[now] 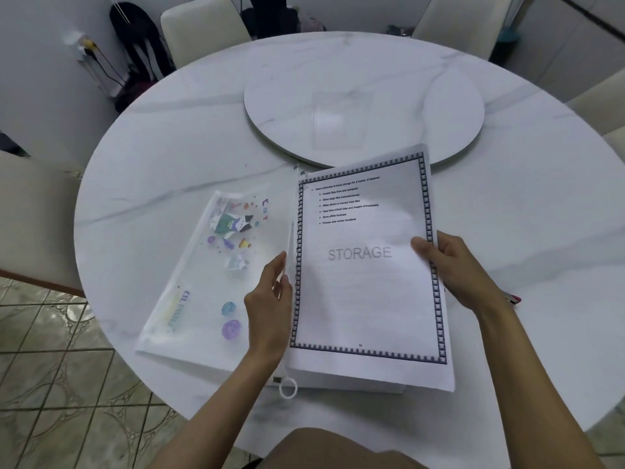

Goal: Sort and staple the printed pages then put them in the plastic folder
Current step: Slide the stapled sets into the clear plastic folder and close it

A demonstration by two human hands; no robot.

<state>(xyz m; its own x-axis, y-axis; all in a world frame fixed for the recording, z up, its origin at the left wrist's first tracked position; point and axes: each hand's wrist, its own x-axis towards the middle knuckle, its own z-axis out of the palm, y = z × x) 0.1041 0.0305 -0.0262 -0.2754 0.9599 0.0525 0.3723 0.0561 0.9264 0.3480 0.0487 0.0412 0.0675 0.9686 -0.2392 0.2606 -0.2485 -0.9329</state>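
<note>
Both forearms came in from the near edge of the bench [507, 214], a round white slab with grey marble veining. Left hand [269, 309] stood on edge, palm right, thumb and fingers pinched on the left margin of the pages [365, 272]. Right hand [453, 269] clamped on the right margin, thumb on top of the sheet, fingers hidden underneath. So each grip was closed on paper.

Pages: a stack of white sheets held slightly lifted and tilted, top sheet with a dark checkered border, bullet lines near the top and "STORAGE" in grey mid-page. More sheets showed under the near edge.

The folder [203, 275] lay flat on the bench just left of the pages, partly under them: translucent frosted plastic, rectangular, printed with coloured cartoon shapes and lettering. A white ring pull [288, 387] sat at its near corner. Something pink [512, 297] poked out behind the right wrist; couldn't tell what.

Farther back, a round turntable [439, 130] of the same marble sat mid-bench. Cream chairs [203, 32] stood around the far rim.
</note>
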